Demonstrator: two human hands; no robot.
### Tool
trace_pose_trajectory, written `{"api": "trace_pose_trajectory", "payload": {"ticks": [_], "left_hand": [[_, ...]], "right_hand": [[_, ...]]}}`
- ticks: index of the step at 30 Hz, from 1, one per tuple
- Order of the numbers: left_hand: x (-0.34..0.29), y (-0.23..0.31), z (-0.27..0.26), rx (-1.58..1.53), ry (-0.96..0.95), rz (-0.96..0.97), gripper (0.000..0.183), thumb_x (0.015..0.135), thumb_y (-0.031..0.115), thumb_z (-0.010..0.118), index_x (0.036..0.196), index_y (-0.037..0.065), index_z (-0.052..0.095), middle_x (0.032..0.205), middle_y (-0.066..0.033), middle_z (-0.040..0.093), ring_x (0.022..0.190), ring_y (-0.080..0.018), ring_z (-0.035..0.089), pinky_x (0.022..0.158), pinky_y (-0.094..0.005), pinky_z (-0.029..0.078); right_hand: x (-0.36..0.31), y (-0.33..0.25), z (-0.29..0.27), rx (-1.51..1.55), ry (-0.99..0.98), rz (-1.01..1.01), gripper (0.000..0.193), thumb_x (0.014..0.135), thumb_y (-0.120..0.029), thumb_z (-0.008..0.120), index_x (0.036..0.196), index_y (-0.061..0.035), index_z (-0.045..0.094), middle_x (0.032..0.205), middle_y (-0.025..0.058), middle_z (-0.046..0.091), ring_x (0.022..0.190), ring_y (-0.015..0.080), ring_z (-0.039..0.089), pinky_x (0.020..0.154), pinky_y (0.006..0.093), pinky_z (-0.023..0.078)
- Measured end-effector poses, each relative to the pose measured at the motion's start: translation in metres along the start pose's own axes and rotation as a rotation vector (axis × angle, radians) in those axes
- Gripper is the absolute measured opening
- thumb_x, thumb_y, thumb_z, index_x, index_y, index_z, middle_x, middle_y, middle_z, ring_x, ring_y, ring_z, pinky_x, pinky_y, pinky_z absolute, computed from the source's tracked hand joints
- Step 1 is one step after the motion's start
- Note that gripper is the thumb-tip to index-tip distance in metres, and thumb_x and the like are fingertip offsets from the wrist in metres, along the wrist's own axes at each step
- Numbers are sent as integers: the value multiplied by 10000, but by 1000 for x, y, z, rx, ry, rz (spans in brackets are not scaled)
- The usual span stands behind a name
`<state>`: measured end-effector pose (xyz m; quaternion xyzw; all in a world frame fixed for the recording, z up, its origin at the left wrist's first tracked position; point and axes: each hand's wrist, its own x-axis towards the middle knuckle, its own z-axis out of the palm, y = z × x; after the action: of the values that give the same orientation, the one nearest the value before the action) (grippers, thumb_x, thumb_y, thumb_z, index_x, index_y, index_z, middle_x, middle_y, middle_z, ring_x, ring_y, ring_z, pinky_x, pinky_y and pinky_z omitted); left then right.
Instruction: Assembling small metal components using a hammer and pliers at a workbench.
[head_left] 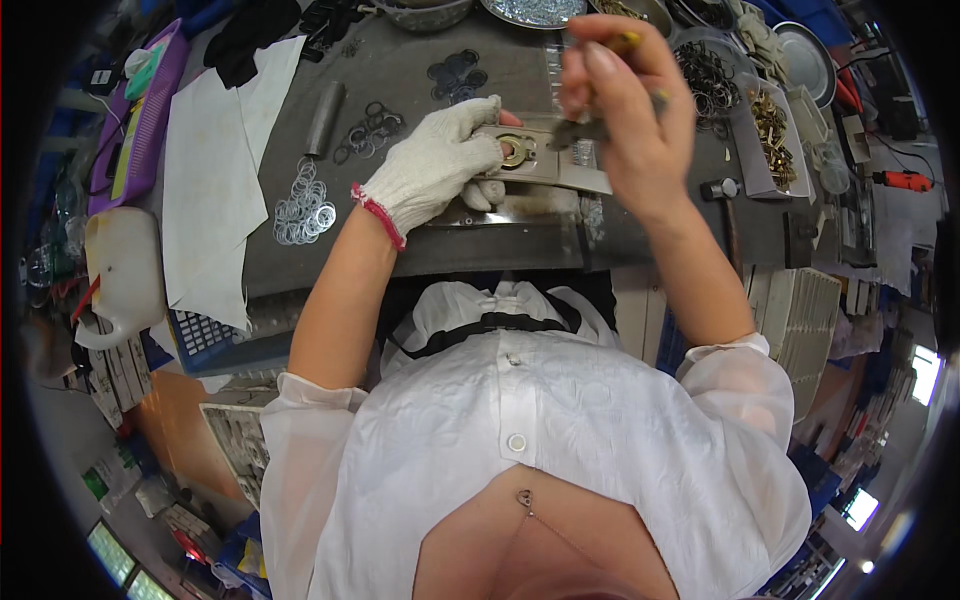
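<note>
My left hand [430,155], in a white knit glove with a red cuff, is closed on a flat metal lock-like case [543,160] over the bench's near edge. A bare fingertip or thumb shows at the round brass ring [520,153] set in the case. My bare right hand [640,125] is raised just right of the case, fingers curled round a small tool with yellow grips [626,42]. Its dark end [578,132] points toward the case and is blurred, so its exact kind is unclear. A coil spring [583,152] shows beside the case's right end.
Silver rings [304,208], dark rings [368,133] and black washers [457,76] lie left on the grey bench mat, near a metal cylinder [325,118]. A box of brass parts [772,140], black clips [708,78] and a hammer [722,190] are at the right.
</note>
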<state>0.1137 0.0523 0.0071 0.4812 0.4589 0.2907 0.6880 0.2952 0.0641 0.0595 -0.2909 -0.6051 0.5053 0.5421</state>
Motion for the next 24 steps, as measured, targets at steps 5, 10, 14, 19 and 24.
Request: {"api": "trace_pose_trajectory", "payload": {"ticks": [5,10,14,19,24], "left_hand": [[-3,2,1,-135,-45,-19,365,886,118,541,1216,-16,463,930,-109,602,579,-115,585,444,-208,448],[-2,1,0,-248,-73,-62,394,883,104,563,1242,-15,453,971,-119,591,561,-94,545,403,-186,398],[-2,3,-1,-174,-46,-53,409,884,127,598,1244,-10,462,949,-92,597,512,-65,504,356,-164,334],[-3,1,2,-133,-22,-34,425,876,149,616,1243,-6,469,914,-80,601,487,-60,488,351,-169,326],[-5,0,6,-159,7,-20,415,878,154,611,1238,-4,478,863,-53,589,486,-60,472,357,-173,319]], "right_hand": [[-45,-9,-47,-804,-255,125,313,818,-93,680,1091,-28,542,903,60,588,825,168,587,708,303,468],[-63,18,-78,-1087,-390,178,324,749,-95,719,1011,-41,536,969,121,602,946,331,579,791,409,462],[-48,25,-84,-1137,-383,156,316,765,-105,711,1030,-49,548,943,111,608,940,317,579,798,411,464],[-36,24,-85,-1179,-432,135,342,761,-128,723,1042,-39,550,961,119,614,927,315,578,808,425,463],[-21,11,-69,-952,-336,9,249,852,-171,655,1010,-19,537,866,75,577,765,204,551,675,330,459]]}}
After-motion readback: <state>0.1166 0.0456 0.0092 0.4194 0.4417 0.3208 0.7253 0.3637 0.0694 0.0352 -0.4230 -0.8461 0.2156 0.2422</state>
